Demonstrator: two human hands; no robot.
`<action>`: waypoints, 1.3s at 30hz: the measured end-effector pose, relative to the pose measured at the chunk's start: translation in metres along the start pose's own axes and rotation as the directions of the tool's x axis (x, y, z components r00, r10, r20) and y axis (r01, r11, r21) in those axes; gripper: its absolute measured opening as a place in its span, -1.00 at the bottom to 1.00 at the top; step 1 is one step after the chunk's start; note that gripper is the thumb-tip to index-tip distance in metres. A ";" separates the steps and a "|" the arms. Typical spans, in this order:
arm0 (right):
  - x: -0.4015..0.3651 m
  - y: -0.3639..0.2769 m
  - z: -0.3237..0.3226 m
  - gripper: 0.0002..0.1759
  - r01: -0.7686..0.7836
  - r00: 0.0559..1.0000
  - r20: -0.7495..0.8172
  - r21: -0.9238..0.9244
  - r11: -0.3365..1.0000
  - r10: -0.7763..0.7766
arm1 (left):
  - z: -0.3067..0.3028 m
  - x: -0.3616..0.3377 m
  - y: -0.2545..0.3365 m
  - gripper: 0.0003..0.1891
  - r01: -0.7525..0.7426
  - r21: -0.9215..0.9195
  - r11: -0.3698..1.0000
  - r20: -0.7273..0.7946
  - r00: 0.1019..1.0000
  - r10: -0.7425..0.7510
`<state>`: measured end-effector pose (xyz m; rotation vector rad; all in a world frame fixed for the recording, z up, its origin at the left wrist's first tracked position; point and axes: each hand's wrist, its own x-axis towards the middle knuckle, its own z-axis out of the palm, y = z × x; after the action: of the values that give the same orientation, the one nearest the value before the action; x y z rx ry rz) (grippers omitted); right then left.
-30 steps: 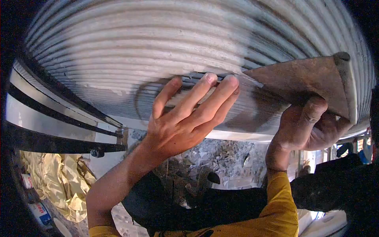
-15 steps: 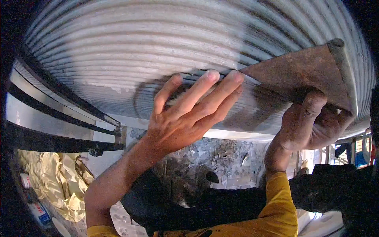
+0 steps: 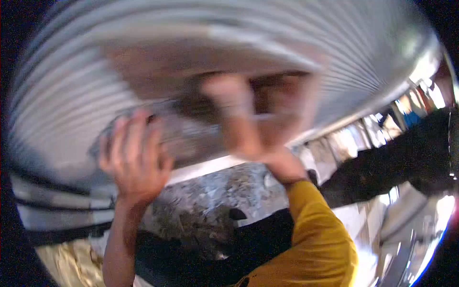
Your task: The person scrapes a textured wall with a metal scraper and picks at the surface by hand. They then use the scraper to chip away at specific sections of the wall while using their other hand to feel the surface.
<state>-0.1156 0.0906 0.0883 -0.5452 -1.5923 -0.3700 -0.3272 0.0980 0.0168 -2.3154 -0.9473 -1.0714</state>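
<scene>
A broad metal scraper (image 3: 158,62), brownish with a pale rolled edge, is smeared by motion in front of the ribbed grey-white surface (image 3: 52,91). My right hand (image 3: 244,115) is closed on it, thumb across its face. Lower left, my left hand (image 3: 136,158) has its fingers extended upward against the lower ribs, partly blurred. A dark patch surrounds those fingertips, its detail lost in the blur.
White and grey debris (image 3: 205,196) covers the floor below the surface. Crumpled gold sheeting (image 3: 71,263) lies at lower left, near dark rails (image 3: 62,203). A dark, blurred shape (image 3: 392,148) extends along the right side.
My right hand has swept left with the scraper, which now lies across the upper middle. My left hand has shifted left and down. The view has tilted and blurred.
</scene>
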 end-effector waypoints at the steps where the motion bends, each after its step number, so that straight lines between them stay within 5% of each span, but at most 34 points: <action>1: 0.008 -0.006 -0.005 -0.55 0.023 1.000 0.014 -0.072 0.997 -0.022 | 0.003 0.002 0.000 -0.53 -0.023 -0.015 1.000 -0.098 0.995 0.021; 3: 0.024 -0.022 0.007 -0.55 -0.108 0.991 -0.056 0.157 0.982 0.118 | 0.005 0.003 0.004 -0.51 -0.050 -0.023 0.998 -0.192 0.980 0.045; 12: 0.024 -0.020 0.003 -0.52 -0.154 0.988 0.009 0.096 0.983 0.154 | 0.006 -0.001 0.002 -0.50 -0.036 0.066 0.997 -0.090 0.995 0.042; 13: 0.030 -0.032 -0.004 -0.51 -0.178 0.983 0.035 -0.030 0.984 0.179 | 0.011 -0.006 -0.002 -0.49 -0.059 0.067 0.996 -0.123 0.990 0.067; 19: 0.026 -0.047 -0.010 -0.43 -0.247 0.968 -0.019 0.138 0.959 0.252 | 0.006 -0.003 -0.006 -0.55 -0.116 0.094 0.989 -0.095 0.988 0.125; 21: 0.022 -0.046 -0.011 -0.40 -0.273 0.960 -0.036 0.077 0.959 0.277 | 0.012 -0.002 -0.005 -0.55 -0.125 0.079 0.989 -0.227 0.964 0.140; 25: 0.017 -0.043 -0.010 -0.33 -0.310 0.950 -0.083 -0.111 0.944 0.302 | 0.009 0.001 -0.004 -0.57 -0.114 0.092 0.989 -0.233 0.963 0.132; 35: 0.020 -0.048 -0.006 -0.26 -0.423 0.902 -0.125 -0.074 0.903 0.412 | 0.010 -0.002 0.001 -0.60 -0.045 0.048 0.998 -0.191 0.980 0.053; 39: 0.022 -0.050 0.000 -0.28 -0.427 0.893 -0.121 0.078 0.901 0.433 | 0.011 -0.003 0.000 -0.59 -0.050 0.036 0.998 -0.185 0.981 0.056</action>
<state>-0.1432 0.0519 0.1148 -0.7984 -1.3006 -0.0297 -0.3235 0.1031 0.0075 -2.1582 -0.8201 -1.2174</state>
